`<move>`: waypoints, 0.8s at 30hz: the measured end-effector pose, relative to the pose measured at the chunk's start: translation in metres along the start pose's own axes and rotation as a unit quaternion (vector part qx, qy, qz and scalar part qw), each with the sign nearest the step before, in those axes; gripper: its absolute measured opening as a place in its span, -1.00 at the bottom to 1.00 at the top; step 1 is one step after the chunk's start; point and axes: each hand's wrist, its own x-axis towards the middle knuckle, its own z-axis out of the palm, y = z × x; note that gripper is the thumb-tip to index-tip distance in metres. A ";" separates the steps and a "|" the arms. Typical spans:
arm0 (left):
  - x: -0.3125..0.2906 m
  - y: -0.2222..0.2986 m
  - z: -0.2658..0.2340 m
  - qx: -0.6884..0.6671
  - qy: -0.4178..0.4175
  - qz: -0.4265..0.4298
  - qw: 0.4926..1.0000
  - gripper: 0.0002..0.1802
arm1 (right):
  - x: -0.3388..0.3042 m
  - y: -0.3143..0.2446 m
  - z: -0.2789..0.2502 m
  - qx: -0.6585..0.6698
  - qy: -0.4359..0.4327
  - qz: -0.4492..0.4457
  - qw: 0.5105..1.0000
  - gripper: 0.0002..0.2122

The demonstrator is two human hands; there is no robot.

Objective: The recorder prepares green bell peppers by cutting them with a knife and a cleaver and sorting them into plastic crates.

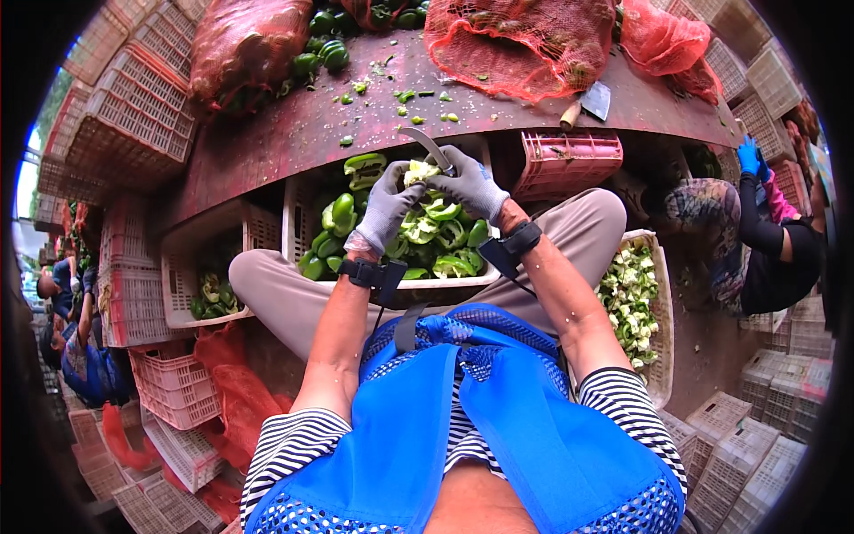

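My left hand (389,212), in a grey glove, is closed on a pale green-and-white piece of bell pepper (419,172). My right hand (471,189), gloved alike, grips a knife with a curved blade (425,142), its tip pointing up and left. The fingers of both hands meet around the pepper piece, which they partly cover. Just below them is a white crate (449,282) full of cut green bell peppers (340,216). By my right knee, a second crate (663,334) holds chopped pale pepper cores (630,298).
Red mesh sacks (258,49) and whole green peppers (334,57) lie on the red table (258,156), with a cleaver (594,101) near its edge. A pink crate (569,165) stands below. Stacked crates (133,107) flank me. A blue-gloved co-worker (783,231) sits at right; other people are at left.
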 end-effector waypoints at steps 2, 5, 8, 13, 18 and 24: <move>-0.001 0.002 0.004 -0.015 0.001 0.032 0.999 -0.65 | -0.002 -0.004 0.002 0.032 0.014 -0.012 0.999 -0.67; -0.003 0.006 0.010 -0.032 0.018 0.058 0.998 -0.64 | -0.006 -0.006 0.006 0.055 0.027 0.015 0.998 -0.69; -0.004 0.009 0.012 0.011 0.019 0.076 0.997 -0.60 | -0.010 -0.007 0.007 -0.047 0.055 -0.050 0.996 -0.73; -0.003 0.011 0.005 0.101 0.024 0.110 0.988 -0.64 | -0.023 -0.014 0.018 -0.202 0.122 -0.074 0.969 -0.83; -0.004 0.007 0.002 0.426 0.049 0.108 0.897 -0.61 | -0.034 -0.022 0.029 -0.248 0.184 -0.139 0.941 -0.89; -0.009 0.010 -0.008 -0.010 -0.016 -0.015 1.000 -0.67 | -0.015 -0.004 -0.004 -0.217 0.189 0.092 0.953 -0.69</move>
